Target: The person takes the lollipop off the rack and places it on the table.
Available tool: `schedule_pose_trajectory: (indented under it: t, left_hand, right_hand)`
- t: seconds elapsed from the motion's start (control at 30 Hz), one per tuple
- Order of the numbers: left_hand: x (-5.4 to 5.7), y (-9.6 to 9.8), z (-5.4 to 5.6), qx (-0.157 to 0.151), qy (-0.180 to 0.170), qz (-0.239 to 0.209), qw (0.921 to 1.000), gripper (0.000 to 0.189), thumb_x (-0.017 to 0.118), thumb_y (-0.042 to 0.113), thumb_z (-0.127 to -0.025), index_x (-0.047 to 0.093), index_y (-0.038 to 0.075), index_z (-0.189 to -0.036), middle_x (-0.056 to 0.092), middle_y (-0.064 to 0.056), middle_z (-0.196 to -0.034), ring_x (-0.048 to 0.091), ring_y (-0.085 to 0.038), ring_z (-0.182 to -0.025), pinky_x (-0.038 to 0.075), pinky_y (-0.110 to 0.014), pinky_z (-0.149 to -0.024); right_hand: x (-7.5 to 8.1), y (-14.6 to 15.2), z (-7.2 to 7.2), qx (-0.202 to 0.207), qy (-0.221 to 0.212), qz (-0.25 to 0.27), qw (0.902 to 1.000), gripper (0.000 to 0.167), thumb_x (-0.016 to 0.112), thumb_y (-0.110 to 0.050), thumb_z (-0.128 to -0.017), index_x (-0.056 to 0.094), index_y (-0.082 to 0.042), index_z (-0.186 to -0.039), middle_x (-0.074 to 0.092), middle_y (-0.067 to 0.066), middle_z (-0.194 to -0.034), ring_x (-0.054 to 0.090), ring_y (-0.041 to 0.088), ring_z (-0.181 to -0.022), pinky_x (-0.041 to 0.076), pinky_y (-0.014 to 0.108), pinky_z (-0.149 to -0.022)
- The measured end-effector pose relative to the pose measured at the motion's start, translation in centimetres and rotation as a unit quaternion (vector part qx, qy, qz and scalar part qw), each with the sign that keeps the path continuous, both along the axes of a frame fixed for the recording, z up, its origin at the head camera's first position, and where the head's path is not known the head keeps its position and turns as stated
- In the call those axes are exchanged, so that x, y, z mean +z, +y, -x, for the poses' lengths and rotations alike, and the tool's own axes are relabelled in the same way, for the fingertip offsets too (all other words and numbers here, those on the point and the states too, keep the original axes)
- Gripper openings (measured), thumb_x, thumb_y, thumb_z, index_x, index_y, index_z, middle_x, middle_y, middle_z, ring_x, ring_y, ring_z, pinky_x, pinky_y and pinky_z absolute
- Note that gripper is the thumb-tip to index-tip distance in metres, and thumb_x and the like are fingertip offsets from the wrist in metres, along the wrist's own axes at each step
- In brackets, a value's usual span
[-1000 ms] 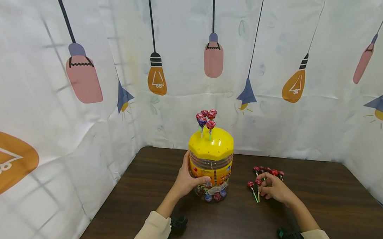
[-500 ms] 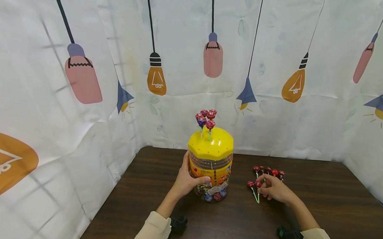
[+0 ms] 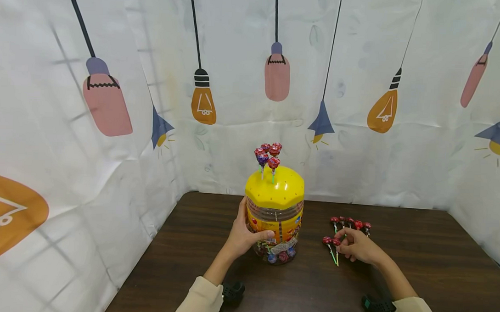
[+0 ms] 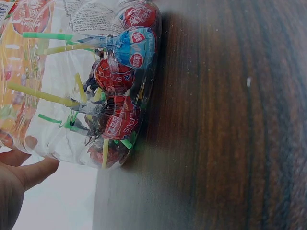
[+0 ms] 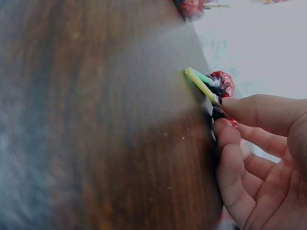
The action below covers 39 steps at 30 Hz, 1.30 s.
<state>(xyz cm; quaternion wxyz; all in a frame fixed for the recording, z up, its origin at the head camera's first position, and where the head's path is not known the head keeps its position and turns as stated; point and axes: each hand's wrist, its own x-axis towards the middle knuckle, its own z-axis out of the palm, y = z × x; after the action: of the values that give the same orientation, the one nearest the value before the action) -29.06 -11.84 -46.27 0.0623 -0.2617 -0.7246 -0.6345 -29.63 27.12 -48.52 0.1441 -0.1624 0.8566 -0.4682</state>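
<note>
A clear candy jar with a yellow lid stands upright on the table. My left hand grips its left side, thumb across the front. Several wrapped lollipops stick up from the lid. In the left wrist view, more lollipops lie inside the jar's bottom. To the right of the jar, my right hand pinches a red lollipop with a yellow stick between thumb and finger. Close beside it lies another red lollipop with a green stick.
A cluster of red lollipops lies just behind my right hand, partly hidden by it. The dark wooden table ends at a white curtain printed with hanging lamps. Black straps sit at both wrists.
The pinched lollipop has shifted slightly toward me, its head now nearly level with the neighbouring one. My left hand and the jar stay as they were.
</note>
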Motion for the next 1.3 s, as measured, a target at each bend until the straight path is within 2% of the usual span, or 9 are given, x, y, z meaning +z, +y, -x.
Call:
schedule_pose_trajectory:
  t: [0.27,0.47,0.57,0.7,0.87,1.0,1.13,1.2,1.3]
  left_hand:
    - [0.1,-0.1,-0.1,0.000,-0.004,0.001,1.0000,0.106,0.086,0.029,-0.084,0.012,0.041,-0.159,0.050,0.001,-0.147,0.057,-0.020,-0.128,0.052,-0.032,-0.106]
    - [0.5,0.0,-0.4,0.004,-0.007,0.003,1.0000,0.108,0.087,0.026,-0.084,0.011,0.038,-0.160,0.049,-0.002,-0.148,0.057,-0.021,-0.128,0.052,-0.031,-0.105]
    - [0.7,0.1,-0.5,-0.002,-0.007,-0.003,1.0000,0.108,0.086,0.024,-0.084,0.011,0.034,-0.161,0.049,-0.005,-0.148,0.058,-0.024,-0.128,0.052,-0.032,-0.105]
    - [0.7,0.0,-0.6,0.001,-0.009,-0.002,1.0000,0.106,0.086,0.028,-0.084,0.012,0.036,-0.161,0.050,-0.004,-0.148,0.058,-0.023,-0.128,0.052,-0.032,-0.105]
    - [0.3,0.0,-0.5,0.009,-0.008,0.004,0.9999,0.107,0.086,0.030,-0.085,0.010,0.040,-0.160,0.049,-0.001,-0.149,0.058,-0.021,-0.128,0.051,-0.031,-0.106]
    - [1.0,0.0,-1.0,0.002,-0.007,0.000,1.0000,0.107,0.085,0.027,-0.085,0.011,0.032,-0.162,0.050,-0.006,-0.148,0.058,-0.025,-0.127,0.052,-0.033,-0.106]
    - [2.5,0.0,-2.2,-0.003,-0.004,0.003,1.0000,0.105,0.084,0.030,-0.086,0.012,0.026,-0.162,0.052,-0.007,-0.146,0.059,-0.024,-0.126,0.052,-0.032,-0.105]
    - [2.4,0.0,-2.1,-0.002,-0.005,0.006,1.0000,0.105,0.084,0.031,-0.086,0.011,0.027,-0.162,0.051,-0.006,-0.146,0.059,-0.024,-0.126,0.051,-0.031,-0.105]
    - [1.4,0.0,-1.4,0.002,-0.001,0.006,1.0000,0.107,0.085,0.032,-0.086,0.010,0.031,-0.162,0.051,-0.006,-0.147,0.058,-0.025,-0.127,0.052,-0.031,-0.106]
  right_hand:
    - [1.2,0.9,-0.3,0.012,0.006,-0.001,0.9999,0.045,0.068,-0.015,-0.098,0.049,0.007,-0.133,0.065,0.012,-0.088,0.060,0.020,-0.071,0.056,0.034,-0.062]
    - [4.0,0.8,-1.2,0.028,0.094,0.042,0.9943,0.042,0.064,-0.014,-0.101,0.049,0.005,-0.135,0.064,0.014,-0.091,0.062,0.020,-0.070,0.057,0.032,-0.063]
    - [5.6,-0.5,-2.1,0.016,0.149,0.080,0.9855,0.036,0.063,-0.012,-0.102,0.052,0.001,-0.134,0.065,0.009,-0.093,0.063,0.022,-0.073,0.055,0.031,-0.064]
    - [7.9,-3.2,-3.3,-0.001,0.230,0.120,0.9658,0.031,0.062,-0.004,-0.101,0.056,-0.003,-0.131,0.065,0.000,-0.096,0.064,0.018,-0.077,0.054,0.029,-0.064]
    - [11.0,-6.9,-4.1,-0.021,0.286,0.158,0.9450,0.028,0.063,-0.001,-0.099,0.062,-0.006,-0.127,0.065,-0.002,-0.101,0.062,0.015,-0.077,0.054,0.027,-0.064]
    - [13.9,-9.3,-3.5,-0.035,0.312,0.152,0.9373,0.025,0.066,-0.007,-0.099,0.064,-0.009,-0.124,0.067,0.003,-0.103,0.063,0.012,-0.082,0.056,0.024,-0.070]
    - [16.5,-11.3,-2.0,-0.045,0.316,0.130,0.9388,0.026,0.067,-0.014,-0.100,0.065,-0.010,-0.125,0.069,0.009,-0.105,0.067,0.016,-0.089,0.056,0.022,-0.077]
    - [17.5,-12.2,-1.0,-0.048,0.310,0.120,0.9419,0.028,0.067,-0.016,-0.100,0.064,-0.010,-0.127,0.069,0.011,-0.107,0.067,0.020,-0.090,0.056,0.023,-0.077]
    - [18.9,-13.4,0.6,-0.049,0.299,0.109,0.9467,0.032,0.066,-0.019,-0.100,0.062,-0.011,-0.130,0.070,0.013,-0.112,0.067,0.024,-0.096,0.056,0.026,-0.081]
